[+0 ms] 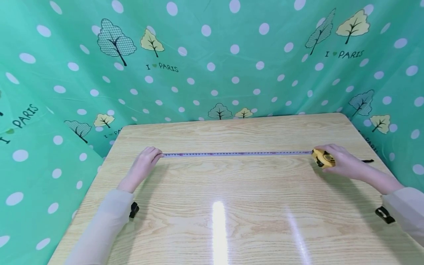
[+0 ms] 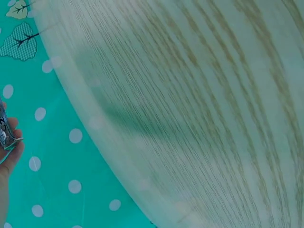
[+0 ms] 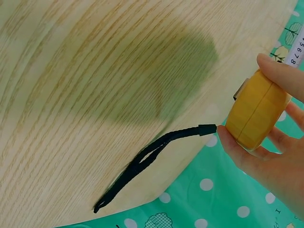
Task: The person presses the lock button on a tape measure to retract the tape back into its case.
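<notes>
A yellow and black tape measure (image 1: 324, 158) is gripped by my right hand (image 1: 344, 162) above the right part of the table. Its white blade (image 1: 228, 154) stretches left in a nearly straight line, marked with black and red figures. At the far end my left hand (image 1: 145, 162) pinches the blade's end. In the right wrist view the thumb and fingers hold the yellow case (image 3: 256, 111), and a black wrist strap (image 3: 142, 156) hangs from it. The left wrist view catches only part of the left hand (image 2: 5, 166) and the metal end of the blade (image 2: 6, 135).
A wood-grain table (image 1: 212, 191) with rounded corners lies below both hands. Green polka-dot cloth (image 1: 212, 48) with printed trees hangs behind and at the sides. Bright light reflections streak the table's front part. Black straps (image 1: 134, 209) show at both sleeves.
</notes>
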`<action>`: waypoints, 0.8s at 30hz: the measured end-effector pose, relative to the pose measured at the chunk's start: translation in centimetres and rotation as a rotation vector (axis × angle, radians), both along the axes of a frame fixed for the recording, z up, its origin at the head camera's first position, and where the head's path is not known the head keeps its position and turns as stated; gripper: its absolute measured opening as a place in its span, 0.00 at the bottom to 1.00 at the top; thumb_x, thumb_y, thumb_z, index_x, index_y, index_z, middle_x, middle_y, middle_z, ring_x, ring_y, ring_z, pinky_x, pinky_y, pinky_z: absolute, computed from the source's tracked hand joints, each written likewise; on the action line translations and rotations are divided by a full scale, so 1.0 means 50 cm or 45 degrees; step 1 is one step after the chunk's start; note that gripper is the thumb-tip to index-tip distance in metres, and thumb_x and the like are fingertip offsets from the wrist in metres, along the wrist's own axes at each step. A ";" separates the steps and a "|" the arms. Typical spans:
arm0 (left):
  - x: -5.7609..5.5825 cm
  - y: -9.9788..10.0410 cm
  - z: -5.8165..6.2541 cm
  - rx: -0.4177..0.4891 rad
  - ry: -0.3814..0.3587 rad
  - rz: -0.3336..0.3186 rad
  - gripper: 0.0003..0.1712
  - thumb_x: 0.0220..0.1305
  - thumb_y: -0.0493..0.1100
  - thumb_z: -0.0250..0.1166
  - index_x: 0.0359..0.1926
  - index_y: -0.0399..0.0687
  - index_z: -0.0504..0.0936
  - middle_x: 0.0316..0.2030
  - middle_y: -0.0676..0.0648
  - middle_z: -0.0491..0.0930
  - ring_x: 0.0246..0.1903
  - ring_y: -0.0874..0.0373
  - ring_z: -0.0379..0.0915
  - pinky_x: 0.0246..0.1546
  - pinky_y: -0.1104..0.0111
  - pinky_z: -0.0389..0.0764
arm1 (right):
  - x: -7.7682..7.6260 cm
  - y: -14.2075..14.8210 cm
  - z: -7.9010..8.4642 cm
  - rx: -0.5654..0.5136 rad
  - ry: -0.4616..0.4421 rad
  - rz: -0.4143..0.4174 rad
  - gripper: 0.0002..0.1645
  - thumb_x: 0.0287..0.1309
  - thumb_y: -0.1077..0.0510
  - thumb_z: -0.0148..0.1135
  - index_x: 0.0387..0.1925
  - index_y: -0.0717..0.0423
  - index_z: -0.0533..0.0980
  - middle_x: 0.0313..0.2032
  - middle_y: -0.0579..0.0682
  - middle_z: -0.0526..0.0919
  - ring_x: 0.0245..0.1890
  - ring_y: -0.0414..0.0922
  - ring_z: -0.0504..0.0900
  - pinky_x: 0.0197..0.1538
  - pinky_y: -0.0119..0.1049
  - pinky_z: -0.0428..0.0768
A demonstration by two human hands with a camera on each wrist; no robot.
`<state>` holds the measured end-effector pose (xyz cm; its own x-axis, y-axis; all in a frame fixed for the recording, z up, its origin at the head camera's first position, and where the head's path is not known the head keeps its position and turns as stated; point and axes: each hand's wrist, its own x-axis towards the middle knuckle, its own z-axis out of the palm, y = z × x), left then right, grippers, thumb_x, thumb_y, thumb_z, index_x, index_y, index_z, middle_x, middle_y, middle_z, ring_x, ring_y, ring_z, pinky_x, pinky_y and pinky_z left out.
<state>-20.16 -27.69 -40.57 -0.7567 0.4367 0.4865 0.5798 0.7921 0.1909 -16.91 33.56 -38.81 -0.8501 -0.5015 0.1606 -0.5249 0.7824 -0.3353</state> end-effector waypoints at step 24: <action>0.001 0.011 0.001 0.035 0.117 -0.014 0.05 0.49 0.33 0.65 0.29 0.37 0.78 0.25 0.45 0.76 0.27 0.54 0.68 0.25 0.67 0.72 | 0.000 -0.009 0.005 -0.006 0.020 0.024 0.43 0.29 0.69 0.72 0.52 0.67 0.64 0.42 0.65 0.70 0.41 0.59 0.71 0.35 0.50 0.74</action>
